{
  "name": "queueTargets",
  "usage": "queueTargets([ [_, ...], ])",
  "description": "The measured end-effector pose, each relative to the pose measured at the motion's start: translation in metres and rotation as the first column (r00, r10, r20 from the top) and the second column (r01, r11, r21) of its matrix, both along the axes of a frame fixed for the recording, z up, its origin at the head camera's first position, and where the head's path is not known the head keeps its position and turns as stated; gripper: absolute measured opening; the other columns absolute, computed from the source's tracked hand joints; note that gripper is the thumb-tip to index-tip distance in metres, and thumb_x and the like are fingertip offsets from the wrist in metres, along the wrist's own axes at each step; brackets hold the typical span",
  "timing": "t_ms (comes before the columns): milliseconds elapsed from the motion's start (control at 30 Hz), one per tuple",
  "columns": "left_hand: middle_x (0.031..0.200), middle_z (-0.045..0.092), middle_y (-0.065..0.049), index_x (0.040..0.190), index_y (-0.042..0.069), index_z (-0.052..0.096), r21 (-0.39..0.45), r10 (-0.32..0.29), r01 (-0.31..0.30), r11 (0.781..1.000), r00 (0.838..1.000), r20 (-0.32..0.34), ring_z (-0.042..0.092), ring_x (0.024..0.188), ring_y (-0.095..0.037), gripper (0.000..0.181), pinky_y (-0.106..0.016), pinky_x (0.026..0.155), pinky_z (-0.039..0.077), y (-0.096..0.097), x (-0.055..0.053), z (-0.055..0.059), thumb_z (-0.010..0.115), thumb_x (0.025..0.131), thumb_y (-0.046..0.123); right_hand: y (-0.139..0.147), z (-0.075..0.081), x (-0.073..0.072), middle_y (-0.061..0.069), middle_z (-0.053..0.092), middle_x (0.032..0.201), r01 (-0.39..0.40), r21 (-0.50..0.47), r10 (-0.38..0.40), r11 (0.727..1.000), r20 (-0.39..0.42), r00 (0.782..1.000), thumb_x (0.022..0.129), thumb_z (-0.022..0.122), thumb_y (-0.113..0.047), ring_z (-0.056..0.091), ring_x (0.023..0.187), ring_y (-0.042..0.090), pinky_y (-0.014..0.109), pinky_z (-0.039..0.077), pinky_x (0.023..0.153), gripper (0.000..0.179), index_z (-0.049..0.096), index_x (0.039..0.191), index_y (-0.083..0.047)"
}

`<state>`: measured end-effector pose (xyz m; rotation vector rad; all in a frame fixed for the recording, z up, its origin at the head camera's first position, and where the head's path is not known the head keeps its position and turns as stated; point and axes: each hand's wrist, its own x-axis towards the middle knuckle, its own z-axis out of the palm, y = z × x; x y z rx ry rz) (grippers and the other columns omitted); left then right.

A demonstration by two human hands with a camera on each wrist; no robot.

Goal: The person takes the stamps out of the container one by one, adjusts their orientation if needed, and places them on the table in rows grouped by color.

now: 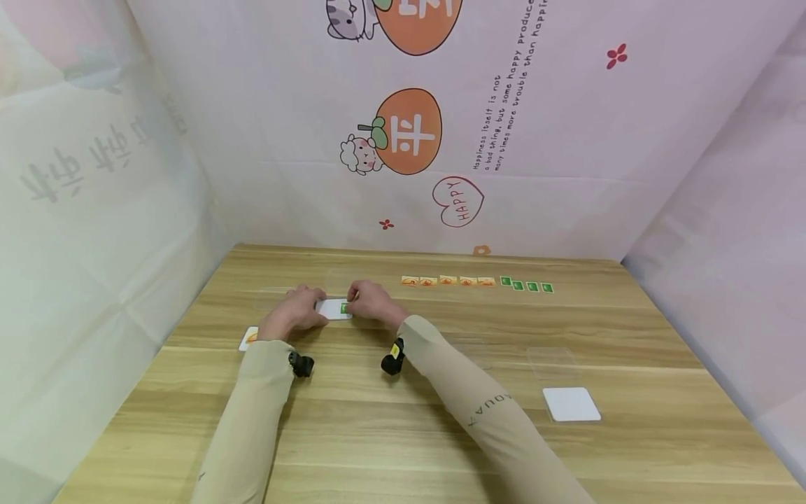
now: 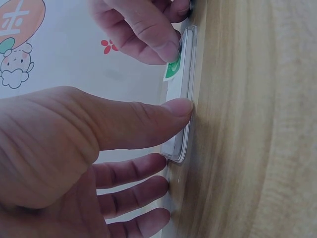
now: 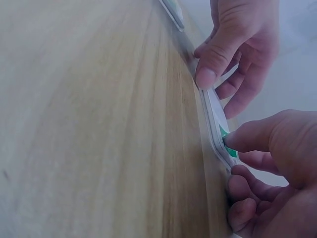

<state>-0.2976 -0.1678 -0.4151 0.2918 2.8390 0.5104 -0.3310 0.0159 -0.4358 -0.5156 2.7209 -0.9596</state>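
A thin white slab with rounded corners and a clear rim (image 1: 330, 312) lies on the wooden table. My left hand (image 1: 294, 309) grips its left end, the thumb (image 2: 177, 107) along the near edge and other fingers around the far side. At the slab's right end, my right hand (image 1: 375, 304) pinches a small green sticker (image 2: 173, 70) between thumb and fingertips. The sticker lies against the white face, partly covered by those fingers. Beside my left wrist is a white card with an orange picture (image 1: 249, 338), partly hidden by the sleeve.
Toward the back runs a row of small orange picture pieces (image 1: 448, 280), continued on the right by several green pieces (image 1: 532, 287). A white rounded square (image 1: 571, 404) lies at the right, with a faint clear sheet (image 1: 553, 362) behind it. Printed cloth (image 1: 554, 140) hangs behind the table.
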Motion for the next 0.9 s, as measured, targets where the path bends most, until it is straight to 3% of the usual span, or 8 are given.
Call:
queueTargets([
  [433, 0.134, 0.048, -0.023, 0.14, 0.006, 0.051, 0.008, 0.013, -0.013, 1.0, 1.0, 0.012, 0.045, 0.115, -0.037, 0.056, -0.051, 0.095, 0.042, -0.001, 0.0, 0.0009, 0.069, 0.09, 0.025, -0.0032, 0.0, 0.0002, 0.003, 0.061, 0.093, 0.037, -0.039, -0.036, 0.999, 0.042, 0.998, 0.09, 0.067, -0.014, 0.053, 0.081, 0.016, 0.024, 0.042, 0.069, 0.007, 0.061, 0.091, -0.01],
  [900, 0.134, 0.048, -0.022, 0.139, 0.006, 0.051, 0.009, 0.013, -0.013, 1.0, 1.0, 0.014, 0.044, 0.116, -0.036, 0.057, -0.051, 0.097, 0.041, 0.0005, -0.0002, -0.0001, 0.07, 0.089, 0.025, -0.003, 0.0025, 0.0018, 0.004, 0.062, 0.092, 0.044, -0.05, -0.043, 0.998, 0.033, 0.999, 0.091, 0.063, -0.011, 0.054, 0.081, 0.015, 0.024, 0.043, 0.068, 0.003, 0.062, 0.093, -0.008],
])
